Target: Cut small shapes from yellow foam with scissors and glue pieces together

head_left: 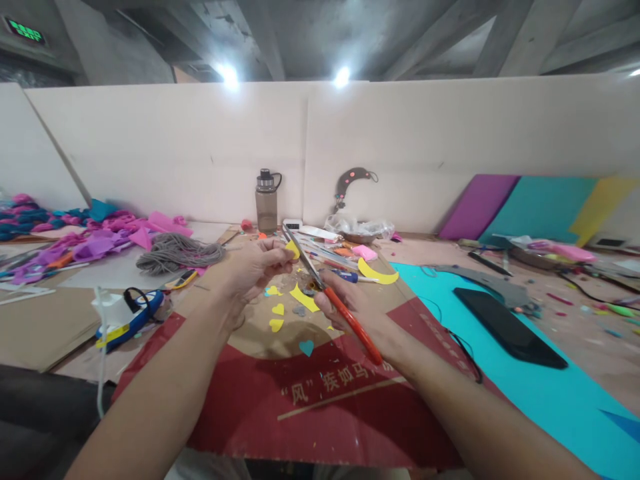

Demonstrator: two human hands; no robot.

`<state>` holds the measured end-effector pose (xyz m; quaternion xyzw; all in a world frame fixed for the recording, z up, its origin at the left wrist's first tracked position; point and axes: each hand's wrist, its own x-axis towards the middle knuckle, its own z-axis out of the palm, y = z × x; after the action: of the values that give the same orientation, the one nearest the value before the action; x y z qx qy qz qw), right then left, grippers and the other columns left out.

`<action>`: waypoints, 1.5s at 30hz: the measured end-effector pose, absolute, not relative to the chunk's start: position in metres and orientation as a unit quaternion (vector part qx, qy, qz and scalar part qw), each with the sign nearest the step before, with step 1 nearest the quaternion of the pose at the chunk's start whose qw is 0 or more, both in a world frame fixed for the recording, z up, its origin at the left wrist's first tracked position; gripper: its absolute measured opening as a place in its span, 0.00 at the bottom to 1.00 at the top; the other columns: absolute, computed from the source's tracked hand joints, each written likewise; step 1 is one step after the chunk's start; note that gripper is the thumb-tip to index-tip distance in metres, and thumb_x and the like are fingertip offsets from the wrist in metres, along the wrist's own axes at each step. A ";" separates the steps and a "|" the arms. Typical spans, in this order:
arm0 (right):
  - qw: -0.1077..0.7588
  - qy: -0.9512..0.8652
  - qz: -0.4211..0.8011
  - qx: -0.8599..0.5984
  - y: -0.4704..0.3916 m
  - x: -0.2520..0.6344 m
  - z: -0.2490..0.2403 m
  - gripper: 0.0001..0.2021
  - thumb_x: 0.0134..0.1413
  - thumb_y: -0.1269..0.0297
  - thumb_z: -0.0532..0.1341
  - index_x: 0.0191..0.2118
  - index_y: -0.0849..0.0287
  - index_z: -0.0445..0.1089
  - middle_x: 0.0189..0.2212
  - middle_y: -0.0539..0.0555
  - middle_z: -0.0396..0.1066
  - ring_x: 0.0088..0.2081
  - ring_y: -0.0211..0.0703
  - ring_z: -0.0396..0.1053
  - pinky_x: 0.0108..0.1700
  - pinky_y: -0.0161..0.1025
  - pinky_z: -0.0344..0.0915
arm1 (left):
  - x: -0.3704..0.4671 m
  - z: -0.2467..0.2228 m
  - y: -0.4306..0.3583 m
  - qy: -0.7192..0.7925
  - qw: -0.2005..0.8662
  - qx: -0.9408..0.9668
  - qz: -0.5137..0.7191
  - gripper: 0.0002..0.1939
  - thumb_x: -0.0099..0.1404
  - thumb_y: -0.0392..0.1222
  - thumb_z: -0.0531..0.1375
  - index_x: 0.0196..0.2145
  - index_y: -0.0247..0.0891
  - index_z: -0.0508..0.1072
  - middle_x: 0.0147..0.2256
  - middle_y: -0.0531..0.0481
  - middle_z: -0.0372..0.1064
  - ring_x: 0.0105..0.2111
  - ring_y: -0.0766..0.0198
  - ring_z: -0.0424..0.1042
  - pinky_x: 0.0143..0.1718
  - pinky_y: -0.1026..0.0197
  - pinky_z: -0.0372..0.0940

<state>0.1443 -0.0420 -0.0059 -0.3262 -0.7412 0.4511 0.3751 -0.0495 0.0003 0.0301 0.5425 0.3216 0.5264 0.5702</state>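
Observation:
My left hand (257,270) pinches a small yellow piece (293,250) between thumb and fingertips. In my right hand (343,297) are scissors with red handles (353,327), fingers wrapped round them. Their metal blades point up and left, right beside the yellow piece. Below the hands, yellow hearts (277,325) and a teal heart (307,347) lie on a red and brown cardboard sheet (320,427). A curved yellow strip (304,298) lies between the hands, and a yellow crescent (379,272) is farther right.
A bottle (267,203) stands at the back by the white partition. Grey cord (177,255) and a power strip (131,320) are at the left. On the right, a black phone (510,327) rests on a turquoise sheet (555,413). Pens lie behind my right hand.

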 end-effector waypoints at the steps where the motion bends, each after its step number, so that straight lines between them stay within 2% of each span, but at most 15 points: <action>1: 0.369 -0.741 0.457 -0.326 -0.042 0.145 -0.005 0.15 0.55 0.49 0.59 0.34 0.56 0.60 0.23 0.45 0.50 0.23 0.32 0.49 0.23 0.31 0.50 | -0.051 0.030 0.001 0.322 0.570 0.545 0.523 0.07 0.48 0.35 0.66 0.18 0.34 0.71 0.19 0.51 0.66 0.21 0.71 0.64 0.25 0.67 0.59; 8: 0.361 -0.724 0.502 -0.305 -0.045 0.144 -0.003 0.16 0.57 0.47 0.57 0.36 0.56 0.58 0.24 0.44 0.48 0.23 0.31 0.46 0.24 0.31 0.50 | -0.053 0.029 0.003 0.319 0.577 0.546 0.516 0.06 0.48 0.34 0.66 0.19 0.33 0.72 0.20 0.51 0.66 0.21 0.72 0.64 0.26 0.67 0.60; 15: 0.374 -0.739 0.438 -0.350 -0.044 0.142 -0.011 0.17 0.59 0.47 0.54 0.42 0.56 0.61 0.25 0.45 0.51 0.25 0.33 0.49 0.25 0.32 0.50 | -0.040 0.031 -0.005 0.322 0.579 0.512 0.547 0.10 0.45 0.36 0.68 0.17 0.32 0.69 0.18 0.53 0.64 0.20 0.72 0.63 0.24 0.67 0.58; 20: 0.394 -0.707 0.490 -0.323 -0.047 0.140 -0.013 0.15 0.59 0.49 0.55 0.42 0.55 0.60 0.25 0.45 0.48 0.24 0.32 0.44 0.24 0.31 0.48 | -0.040 0.032 -0.007 0.331 0.581 0.514 0.537 0.09 0.45 0.35 0.67 0.18 0.32 0.70 0.18 0.52 0.66 0.20 0.72 0.64 0.25 0.67 0.58; 24: 0.387 -0.708 0.499 -0.315 -0.046 0.141 -0.013 0.15 0.59 0.49 0.56 0.42 0.55 0.61 0.25 0.44 0.48 0.23 0.32 0.45 0.23 0.31 0.48 | -0.042 0.031 -0.005 0.332 0.580 0.519 0.532 0.08 0.45 0.35 0.66 0.18 0.32 0.69 0.18 0.52 0.66 0.20 0.72 0.64 0.25 0.67 0.58; 30: 0.379 -0.729 0.479 -0.310 -0.043 0.144 -0.011 0.16 0.59 0.49 0.55 0.47 0.53 0.62 0.24 0.44 0.50 0.23 0.32 0.46 0.25 0.31 0.51 | -0.044 0.030 -0.003 0.328 0.586 0.527 0.520 0.08 0.46 0.35 0.67 0.19 0.32 0.69 0.18 0.54 0.65 0.20 0.73 0.63 0.26 0.67 0.58; 35: 0.376 -0.753 0.435 -0.319 -0.040 0.145 -0.011 0.16 0.59 0.48 0.55 0.40 0.55 0.62 0.24 0.45 0.52 0.23 0.32 0.49 0.27 0.33 0.52 | -0.049 0.031 -0.002 0.320 0.590 0.539 0.509 0.08 0.48 0.34 0.66 0.20 0.33 0.70 0.19 0.54 0.65 0.21 0.73 0.63 0.26 0.67 0.58; 40: 0.340 -0.804 0.347 -0.343 -0.042 0.151 -0.002 0.15 0.60 0.49 0.53 0.32 0.56 0.58 0.25 0.45 0.53 0.26 0.34 0.52 0.28 0.33 0.52 | -0.056 0.032 0.001 0.334 0.595 0.545 0.486 0.08 0.47 0.34 0.67 0.19 0.33 0.70 0.19 0.54 0.66 0.19 0.74 0.63 0.26 0.67 0.58; 45: 0.316 -0.832 0.289 -0.352 -0.043 0.155 0.007 0.16 0.60 0.48 0.52 0.33 0.57 0.59 0.29 0.48 0.59 0.30 0.37 0.55 0.31 0.35 0.56 | -0.060 0.034 0.001 0.343 0.604 0.541 0.473 0.10 0.46 0.33 0.67 0.18 0.33 0.67 0.18 0.55 0.65 0.19 0.74 0.63 0.25 0.67 0.58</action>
<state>0.1549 -0.0428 0.0069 -0.3524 -0.8320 0.2894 0.3160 -0.0603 0.0014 0.0336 0.5414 0.3425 0.4734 0.6045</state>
